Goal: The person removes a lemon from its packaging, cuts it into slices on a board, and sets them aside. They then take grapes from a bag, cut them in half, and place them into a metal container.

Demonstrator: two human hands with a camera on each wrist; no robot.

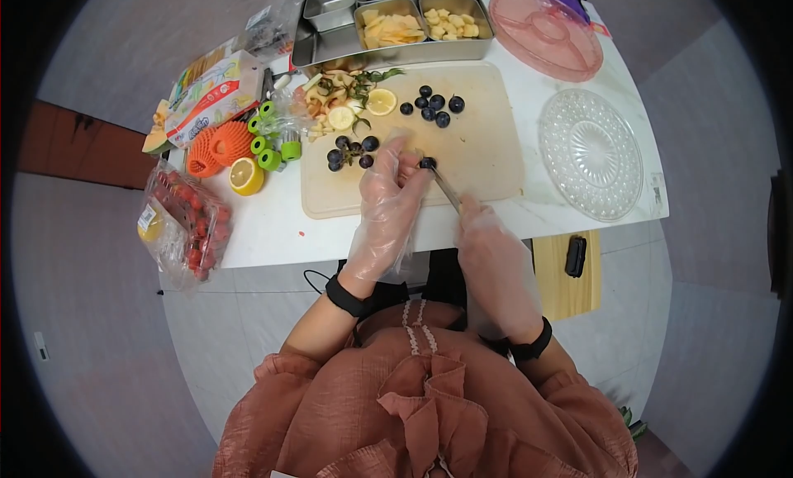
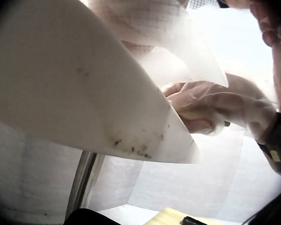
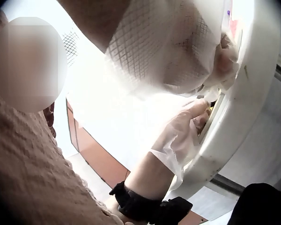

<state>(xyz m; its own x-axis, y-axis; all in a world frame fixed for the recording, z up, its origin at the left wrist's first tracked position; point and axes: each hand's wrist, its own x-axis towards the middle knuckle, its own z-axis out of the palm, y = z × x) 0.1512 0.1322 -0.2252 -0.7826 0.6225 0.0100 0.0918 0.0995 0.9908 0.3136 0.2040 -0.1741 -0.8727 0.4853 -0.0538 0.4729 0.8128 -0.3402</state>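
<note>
Both hands wear clear plastic gloves. In the head view the left hand (image 1: pixel 388 193) pinches a dark grape (image 1: pixel 427 162) over the cutting board (image 1: pixel 496 160). My right hand (image 1: pixel 491 242) grips a knife (image 1: pixel 447 187), its blade tip right at that grape. Left of the left hand lie several dark grapes (image 1: pixel 369 143) on stems; beyond the fingers is a group of loose grapes (image 1: pixel 443 119). The left wrist view shows the right hand (image 2: pixel 215 103) beside the table edge. In the right wrist view the left hand (image 3: pixel 182 124) appears below the right glove.
Lemon slices (image 1: pixel 382 102) and fruit peelings (image 1: pixel 334 90) lie on the board's far left. Behind stands a metal tray (image 1: pixel 330 50) with cut fruit. A pink divided plate (image 1: pixel 516 32) and a clear glass plate (image 1: pixel 591 152) are right; packed tomatoes (image 1: pixel 198 222) and half a lemon (image 1: pixel 245 176) left.
</note>
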